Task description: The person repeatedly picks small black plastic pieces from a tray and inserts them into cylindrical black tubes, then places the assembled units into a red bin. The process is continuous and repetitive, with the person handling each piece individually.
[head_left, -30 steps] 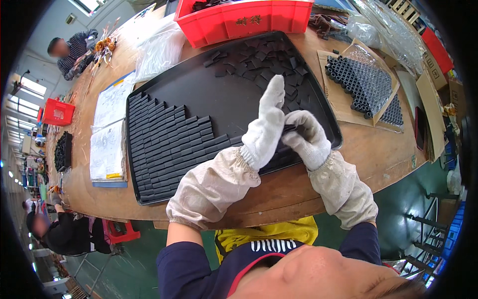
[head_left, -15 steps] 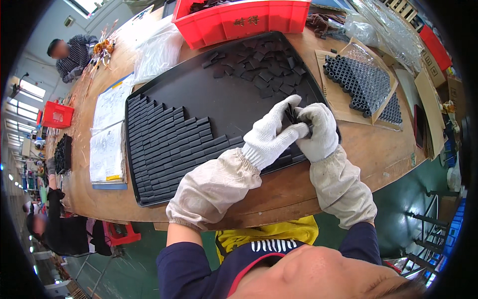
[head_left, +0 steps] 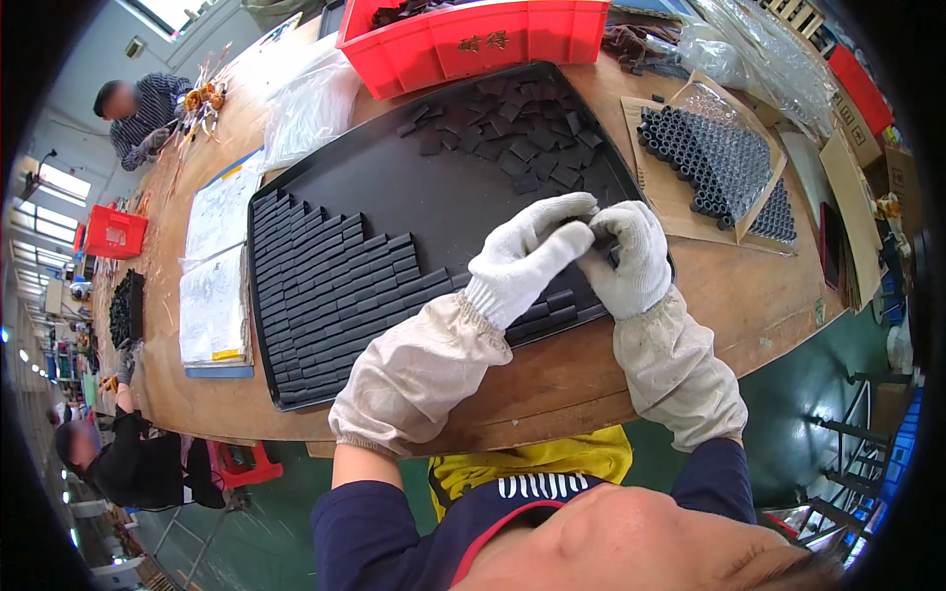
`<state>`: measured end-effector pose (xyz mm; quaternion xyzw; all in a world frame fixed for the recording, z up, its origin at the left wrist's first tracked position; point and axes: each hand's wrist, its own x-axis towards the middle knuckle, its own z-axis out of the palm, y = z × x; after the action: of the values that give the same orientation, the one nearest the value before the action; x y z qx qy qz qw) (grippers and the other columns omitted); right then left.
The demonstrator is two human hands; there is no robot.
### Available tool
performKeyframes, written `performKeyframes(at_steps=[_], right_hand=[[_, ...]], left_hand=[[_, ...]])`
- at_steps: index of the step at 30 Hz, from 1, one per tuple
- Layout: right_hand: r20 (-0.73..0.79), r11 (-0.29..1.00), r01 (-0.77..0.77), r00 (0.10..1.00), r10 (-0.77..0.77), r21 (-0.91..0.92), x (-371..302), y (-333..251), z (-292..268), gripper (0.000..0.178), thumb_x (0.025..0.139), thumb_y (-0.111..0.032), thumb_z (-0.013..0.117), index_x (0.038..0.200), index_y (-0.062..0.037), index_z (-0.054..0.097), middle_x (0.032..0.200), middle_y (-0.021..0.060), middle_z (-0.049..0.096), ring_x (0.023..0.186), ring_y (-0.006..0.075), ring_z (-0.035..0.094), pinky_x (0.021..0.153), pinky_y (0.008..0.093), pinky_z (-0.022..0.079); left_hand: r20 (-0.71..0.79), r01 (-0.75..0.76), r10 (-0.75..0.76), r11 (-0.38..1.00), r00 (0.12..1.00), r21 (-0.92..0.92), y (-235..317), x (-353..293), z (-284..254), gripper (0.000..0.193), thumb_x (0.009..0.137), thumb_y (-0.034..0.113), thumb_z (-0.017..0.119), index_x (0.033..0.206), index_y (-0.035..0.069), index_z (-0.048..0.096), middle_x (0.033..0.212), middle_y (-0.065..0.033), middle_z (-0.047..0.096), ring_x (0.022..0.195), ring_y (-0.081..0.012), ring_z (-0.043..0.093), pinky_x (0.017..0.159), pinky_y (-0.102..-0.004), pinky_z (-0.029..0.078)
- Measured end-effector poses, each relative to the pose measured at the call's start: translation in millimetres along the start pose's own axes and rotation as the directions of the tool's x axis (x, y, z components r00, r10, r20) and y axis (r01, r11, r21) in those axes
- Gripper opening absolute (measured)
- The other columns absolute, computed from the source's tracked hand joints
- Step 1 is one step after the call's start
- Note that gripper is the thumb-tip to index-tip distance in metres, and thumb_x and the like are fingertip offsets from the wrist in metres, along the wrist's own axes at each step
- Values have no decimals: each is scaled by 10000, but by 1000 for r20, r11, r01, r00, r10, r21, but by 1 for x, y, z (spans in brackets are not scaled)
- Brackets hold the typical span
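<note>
In the head view, my gloved right hand (head_left: 631,258) is curled closed on black pieces (head_left: 615,255), mostly hidden by my fingers. My left hand (head_left: 527,254) meets it, thumb and fingers bent together; I cannot tell whether they grip anything. Both are above the near right part of the black tray (head_left: 443,197). Black strips (head_left: 335,286) lie in stepped rows on its left; loose flakes (head_left: 527,148) scatter at its far right. Beyond it sits a red bin (head_left: 473,49); tubes (head_left: 690,172) stand to the right, papers (head_left: 212,305) lie left.

White papers (head_left: 212,310) lie near crumpled plastic (head_left: 313,110).
</note>
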<state>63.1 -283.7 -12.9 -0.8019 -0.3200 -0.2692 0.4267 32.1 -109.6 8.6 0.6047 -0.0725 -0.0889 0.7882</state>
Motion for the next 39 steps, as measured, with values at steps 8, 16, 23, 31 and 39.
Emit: performKeyframes(at_steps=[8,16,23,31,39], right_hand=[[-7,996,64,998,-65,-57,-3,2,1,402,639,-67,829,949,-124,580,893,65,621,816,293,602,742,401,479],[58,996,49,997,-45,-71,-1,0,-1,419,632,-79,838,960,-122,581,884,60,604,837,294,600,761,412,476],[-6,996,-75,997,75,-41,4,-12,-8,366,603,-36,830,922,-139,684,1007,83,615,983,292,598,850,404,488],[466,893,-297,877,115,338,16,17,-27,338,577,-13,833,876,-100,702,1194,128,625,1157,302,570,970,398,477],[210,996,-8,978,-12,94,19,4,-20,456,597,-14,799,1032,-118,712,1139,100,657,1101,316,607,953,418,491]], left_hand=[[35,-78,73,982,997,172,-7,-2,2,510,949,66,679,1412,-12,480,1329,-95,583,1194,-150,563,1047,-306,452],[17,-12,12,999,1000,40,-5,0,0,377,994,134,622,1339,-6,562,1262,-93,636,1141,-160,601,1001,-309,489],[112,230,-201,865,973,-445,-1,3,-7,315,1014,189,600,1266,0,594,1152,-87,666,1044,-174,653,931,-337,554],[246,366,-365,930,898,40,15,-1,-16,455,1004,299,626,1330,-8,549,1131,-90,677,1007,-174,653,905,-330,541],[281,355,-324,932,903,-66,10,3,-23,484,1008,245,618,1388,-28,495,1242,-145,635,1105,-236,653,987,-386,536]])
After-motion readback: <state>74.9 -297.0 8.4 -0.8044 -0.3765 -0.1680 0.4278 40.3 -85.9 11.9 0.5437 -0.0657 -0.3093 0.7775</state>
